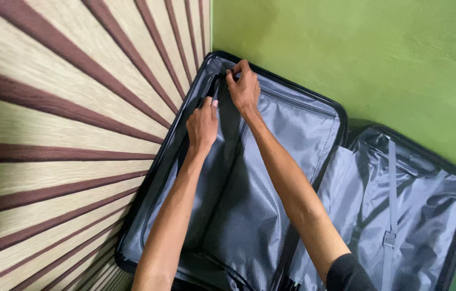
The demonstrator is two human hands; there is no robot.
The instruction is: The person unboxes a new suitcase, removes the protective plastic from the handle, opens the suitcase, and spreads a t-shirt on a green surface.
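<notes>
An open black suitcase [150, 178] with grey lining lies flat on the floor, both halves spread. My left hand [202, 125] pinches the edge of the grey zippered divider panel [249, 194] near the top of the left half. My right hand [244, 86] grips the same divider edge at the top corner, fingers closed near the zipper line. The right half [433, 215] shows grey lining with a strap and buckle [389, 238] across it.
A woven mat with tan and dark brown stripes [61, 134] covers the floor to the left of the case. A green wall [379, 54] rises behind the suitcase at the top right.
</notes>
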